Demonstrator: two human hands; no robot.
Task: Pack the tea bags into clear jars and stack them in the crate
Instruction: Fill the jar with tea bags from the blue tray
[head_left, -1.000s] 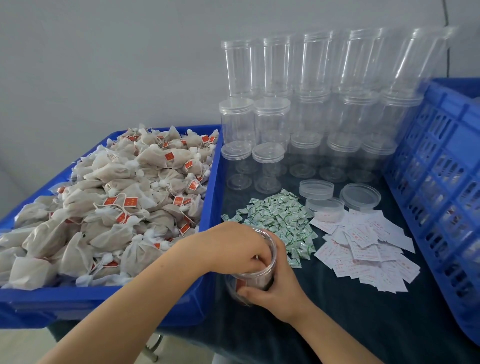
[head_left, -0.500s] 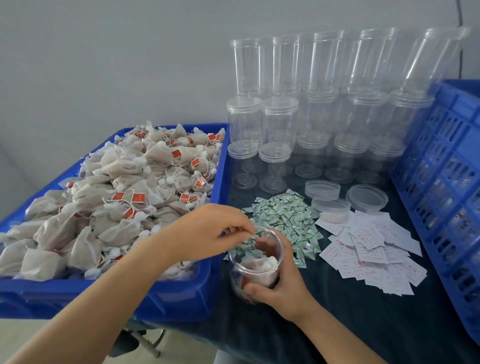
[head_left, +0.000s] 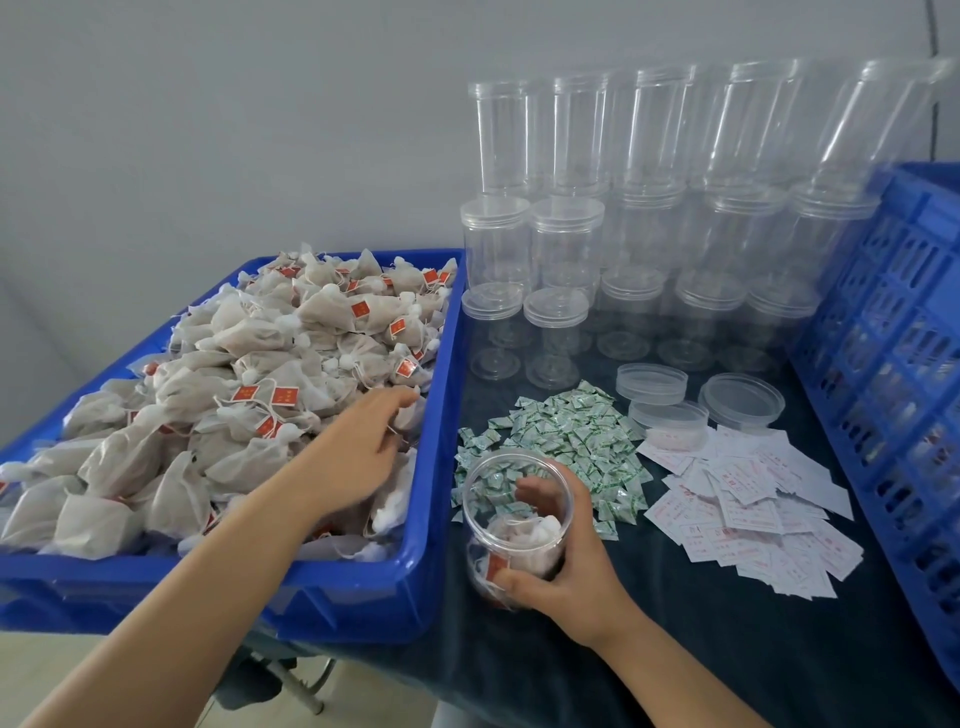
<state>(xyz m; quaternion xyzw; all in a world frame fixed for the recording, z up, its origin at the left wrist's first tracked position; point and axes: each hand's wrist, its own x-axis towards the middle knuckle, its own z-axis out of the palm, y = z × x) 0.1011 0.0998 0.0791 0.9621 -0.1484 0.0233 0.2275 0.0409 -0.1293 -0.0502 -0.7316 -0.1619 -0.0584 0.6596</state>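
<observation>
- We take the open jar as our landmark: it stands upright on the dark worktop, mouth up, just right of the blue tray, with a few tea bags already at its bottom
- The loose tea bags lie heaped in that tray, to the left of the jar and a little beyond it, so the coming pick is leftward and the drop is back to the right, down the jar's upright axis
- Our left hand is the nearer one to the heap; it reaches over the tray with fingers spread and relaxed, fingertips touching the bags, nothing gripped yet
- Our right hand is wrapped round the jar's right side and lower wall, fingers and thumb curled on it, steadying it
- The blue crate stands well to the right of the jar; we judge the jar far from full
</observation>
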